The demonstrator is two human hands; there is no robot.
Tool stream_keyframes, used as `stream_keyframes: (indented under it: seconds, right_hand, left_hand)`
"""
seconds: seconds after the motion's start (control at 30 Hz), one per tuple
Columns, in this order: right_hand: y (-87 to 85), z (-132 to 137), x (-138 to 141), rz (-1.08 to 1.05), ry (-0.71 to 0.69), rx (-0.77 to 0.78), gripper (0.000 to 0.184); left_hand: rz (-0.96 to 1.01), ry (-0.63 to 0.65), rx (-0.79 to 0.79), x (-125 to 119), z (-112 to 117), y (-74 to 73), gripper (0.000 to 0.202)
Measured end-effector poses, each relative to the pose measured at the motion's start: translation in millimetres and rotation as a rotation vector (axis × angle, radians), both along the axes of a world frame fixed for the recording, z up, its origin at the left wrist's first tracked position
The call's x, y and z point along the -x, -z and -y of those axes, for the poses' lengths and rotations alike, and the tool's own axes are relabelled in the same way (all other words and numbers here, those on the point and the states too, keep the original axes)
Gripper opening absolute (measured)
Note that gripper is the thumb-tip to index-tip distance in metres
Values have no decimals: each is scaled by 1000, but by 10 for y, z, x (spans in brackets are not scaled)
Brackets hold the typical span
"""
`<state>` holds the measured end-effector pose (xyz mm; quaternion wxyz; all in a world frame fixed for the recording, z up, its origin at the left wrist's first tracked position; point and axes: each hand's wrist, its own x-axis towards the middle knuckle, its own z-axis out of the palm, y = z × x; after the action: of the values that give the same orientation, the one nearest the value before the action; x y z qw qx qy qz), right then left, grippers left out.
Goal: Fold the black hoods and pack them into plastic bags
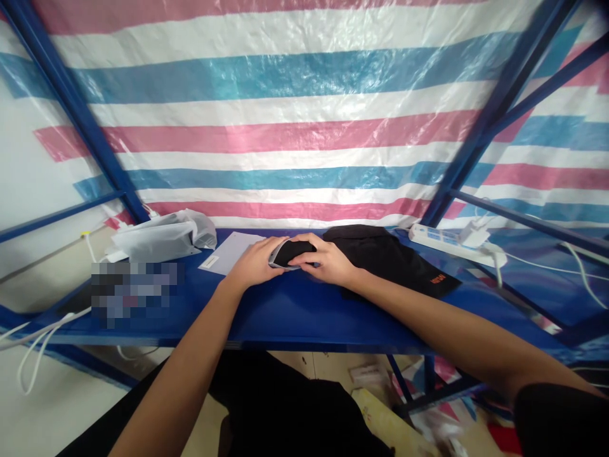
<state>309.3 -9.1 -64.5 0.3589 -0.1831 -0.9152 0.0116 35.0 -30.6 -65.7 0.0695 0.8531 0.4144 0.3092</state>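
Note:
My left hand (254, 261) and my right hand (326, 259) meet over a small black piece with a grey edge (288, 252) that lies on the blue shelf (304, 311). Fingers of both hands curl round this piece, the left from the left side and the right from above and the right side. Directly behind my right hand lies a folded black cloth with an orange logo (390, 257). A white sheet of paper (228, 251) rests just left of my left hand.
A white plastic bag (162, 236) sits at the back left of the shelf. A white power strip with a plug (451, 241) lies at the back right, with cables trailing. Blue metal posts frame the shelf, backed by a striped tarpaulin (295, 127).

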Motion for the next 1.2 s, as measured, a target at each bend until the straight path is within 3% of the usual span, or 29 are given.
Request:
stream_keyframes:
  seconds: [0.13,0.3,0.43,0.53,0.67,0.73,0.93,1.07,1.2]
  right_hand:
    - [-59,20,-10,-17,-107,81,32]
    - [-108,-9,-40,-45,-95,161,71]
    - [-67,-61,-28,-136,8,173,55]
    - [-1,-104,-3,-202,34,282,45]
    - [109,-173,6,-294,50,444,47]
    - [151,-208,-2,-297,60,423,47]
    - [153,-206,-17,-94,103,154,42]
    - [112,-167,-11,28,96,84,54]
    - [140,-206,9,-23,85,67,46]
  left_hand:
    - [51,0,10,-20,45,-19,68]
    - [49,-63,-22,13,18,-22,69]
    - [22,-110,-31,-3,10,-1,71]
    - [8,-94,-14,-30,31,4,74]
    - [37,-61,-39,-43,57,-14,71]
    - [57,-36,-65,-41,54,-12,68]
    - [55,-31,-92,-37,-18,58,64]
    - [20,-37,-96,-15,-66,104,65]
    - [-17,-38,-119,-11,-79,136,70]
